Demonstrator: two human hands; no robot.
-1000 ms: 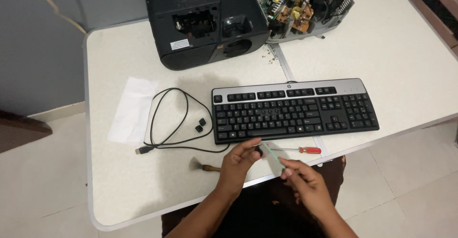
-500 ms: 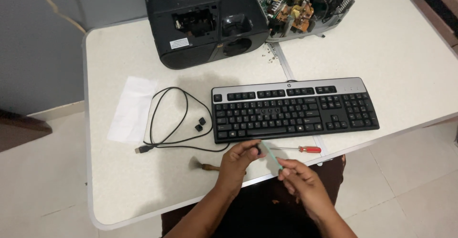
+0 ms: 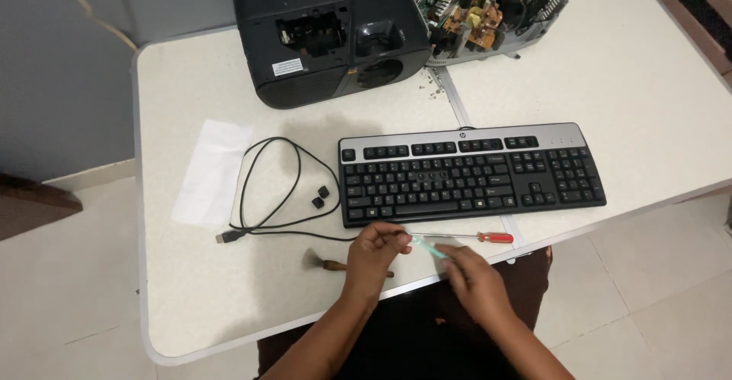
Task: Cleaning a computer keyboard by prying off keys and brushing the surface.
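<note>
Pale-green strip (image 3: 425, 246) pinched between left hand (image 3: 375, 249) and right hand (image 3: 473, 277), below keyboard (image 3: 469, 172).

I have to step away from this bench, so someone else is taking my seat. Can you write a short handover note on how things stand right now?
Left hand and right hand are together at the near table edge, pinching a small pale green strip between them; what it is cannot be told.
Keyboard lies flat in front of the hands, its cable looped to the left. Two loose black keycaps sit beside it.
Red-handled screwdriver lies just below the keyboard; small brush lies left of the left hand.
Done: two keys off.
Left: keycaps are not back on; tools untouched.
</note>
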